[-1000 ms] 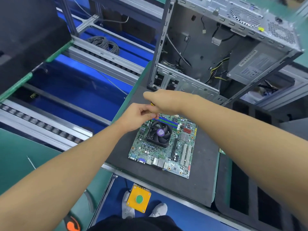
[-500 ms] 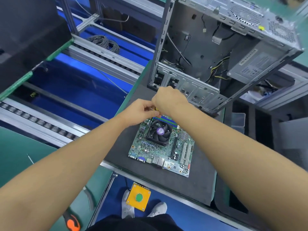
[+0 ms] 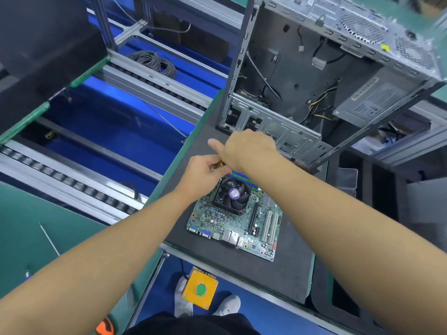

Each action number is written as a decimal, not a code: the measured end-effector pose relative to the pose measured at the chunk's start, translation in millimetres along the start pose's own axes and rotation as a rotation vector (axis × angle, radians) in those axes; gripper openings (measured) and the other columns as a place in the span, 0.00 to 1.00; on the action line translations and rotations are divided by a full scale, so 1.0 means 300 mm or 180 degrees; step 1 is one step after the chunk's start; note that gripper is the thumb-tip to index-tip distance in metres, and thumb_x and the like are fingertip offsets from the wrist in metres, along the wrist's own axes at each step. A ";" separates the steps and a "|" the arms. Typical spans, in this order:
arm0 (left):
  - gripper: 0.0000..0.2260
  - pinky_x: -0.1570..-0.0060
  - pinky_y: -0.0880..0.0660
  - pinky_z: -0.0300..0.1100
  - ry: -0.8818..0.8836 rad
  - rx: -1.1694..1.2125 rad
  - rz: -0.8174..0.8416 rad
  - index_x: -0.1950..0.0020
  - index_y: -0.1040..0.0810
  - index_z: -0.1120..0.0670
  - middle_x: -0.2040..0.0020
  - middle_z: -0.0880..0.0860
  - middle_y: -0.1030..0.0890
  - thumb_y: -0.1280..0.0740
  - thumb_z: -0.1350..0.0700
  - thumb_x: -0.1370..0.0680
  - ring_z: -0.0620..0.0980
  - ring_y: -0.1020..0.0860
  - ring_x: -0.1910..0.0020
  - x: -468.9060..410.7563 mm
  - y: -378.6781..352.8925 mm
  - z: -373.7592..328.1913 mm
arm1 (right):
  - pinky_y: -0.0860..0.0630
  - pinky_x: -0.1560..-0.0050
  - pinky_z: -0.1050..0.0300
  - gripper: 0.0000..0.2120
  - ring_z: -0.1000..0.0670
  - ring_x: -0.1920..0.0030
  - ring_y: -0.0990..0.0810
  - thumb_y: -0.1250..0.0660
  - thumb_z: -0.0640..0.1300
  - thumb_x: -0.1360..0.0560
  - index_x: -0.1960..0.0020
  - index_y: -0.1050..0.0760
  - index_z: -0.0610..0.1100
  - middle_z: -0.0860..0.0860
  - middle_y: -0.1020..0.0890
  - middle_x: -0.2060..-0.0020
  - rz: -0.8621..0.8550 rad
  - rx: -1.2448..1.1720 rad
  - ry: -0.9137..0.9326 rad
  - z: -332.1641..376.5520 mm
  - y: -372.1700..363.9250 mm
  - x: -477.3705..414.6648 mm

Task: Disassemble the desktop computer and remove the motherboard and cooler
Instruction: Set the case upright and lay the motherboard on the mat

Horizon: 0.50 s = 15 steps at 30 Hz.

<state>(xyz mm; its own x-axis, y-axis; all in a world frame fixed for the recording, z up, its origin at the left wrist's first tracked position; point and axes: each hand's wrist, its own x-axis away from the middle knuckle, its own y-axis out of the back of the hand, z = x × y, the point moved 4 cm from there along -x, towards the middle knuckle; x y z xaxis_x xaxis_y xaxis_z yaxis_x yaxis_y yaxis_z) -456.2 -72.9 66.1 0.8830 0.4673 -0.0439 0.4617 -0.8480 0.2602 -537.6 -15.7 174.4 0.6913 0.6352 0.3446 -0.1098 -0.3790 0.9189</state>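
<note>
head view showed the motherboard point(image 3: 225, 221) lying flat on a dark mat point(image 3: 278, 269), out of the computer case point(image 3: 278, 124), which stood open and tilted just beyond it. the cooler point(image 3: 232, 195), a black fan with a purple hub sticker, sat on the far-left part of the board, beside the blue and green memory slots point(image 3: 238, 174).

both hands met above the board's far-left corner, just past the cooler. the left hand point(image 3: 205, 175) had its fingers curled, pinching a small yellow-and-black object point(image 3: 221, 163) that was mostly hidden between the two hands. the right hand point(image 3: 249, 151) was touching the left from the far side, knuckles up, fingers bent downward and thumb sticking out to the left. whether it gripped the same object could not be told, since its fingertips were out of sight. neither hand held the board or the cooler. both lay below and nearer to the person than the grip, with the cooler just beside the left hand's knuckles.

inside the case a grey power supply point(image 3: 372, 100) sat at the right, with loose wires near it. a yellow box with a green button point(image 3: 200, 289) was on the floor below the mat.
</note>
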 end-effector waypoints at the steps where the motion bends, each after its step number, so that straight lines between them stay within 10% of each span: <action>1: 0.18 0.70 0.39 0.28 -0.0065 -0.0006 -0.0044 0.67 0.23 0.35 0.75 0.40 0.27 0.30 0.57 0.25 0.40 0.35 0.74 0.002 -0.002 -0.005 | 0.35 0.65 0.53 0.27 0.40 0.51 0.23 0.51 0.63 0.18 0.48 0.24 0.43 0.44 0.24 0.50 0.0004 -0.0105 -0.0202 0.007 -0.004 -0.001; 6: 0.07 0.60 0.33 0.43 0.0259 0.0230 0.0403 0.62 0.18 0.47 0.65 0.59 0.23 0.27 0.56 0.24 0.45 0.31 0.64 -0.017 0.022 0.015 | 0.30 0.59 0.52 0.13 0.39 0.52 0.21 0.42 0.48 0.20 0.58 0.29 0.41 0.45 0.24 0.60 -0.0106 -0.0711 0.0005 0.031 -0.029 -0.027; 11: 0.07 0.41 0.26 0.40 0.0405 0.0465 0.1425 0.46 0.16 0.49 0.49 0.48 0.15 0.32 0.58 0.20 0.46 0.19 0.45 -0.037 0.066 0.003 | 0.35 0.71 0.58 0.15 0.45 0.66 0.21 0.39 0.49 0.23 0.65 0.29 0.43 0.48 0.22 0.75 0.0453 -0.0374 0.1044 0.071 -0.024 -0.050; 15: 0.12 0.45 0.29 0.29 0.0293 0.0242 0.1597 0.36 0.22 0.54 0.47 0.47 0.16 0.38 0.62 0.17 0.37 0.20 0.46 -0.033 0.056 -0.011 | 0.32 0.66 0.56 0.14 0.49 0.64 0.24 0.40 0.54 0.20 0.62 0.30 0.48 0.51 0.21 0.64 0.0843 -0.0014 0.1436 0.023 0.008 -0.072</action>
<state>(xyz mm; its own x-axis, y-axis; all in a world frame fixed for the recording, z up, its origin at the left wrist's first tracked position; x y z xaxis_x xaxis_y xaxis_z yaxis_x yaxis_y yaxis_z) -457.6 -91.0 74.2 0.9879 0.0153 0.1543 -0.0092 -0.9876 0.1566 -547.9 -35.1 167.8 0.2629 0.7451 0.6129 -0.2428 -0.5637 0.7895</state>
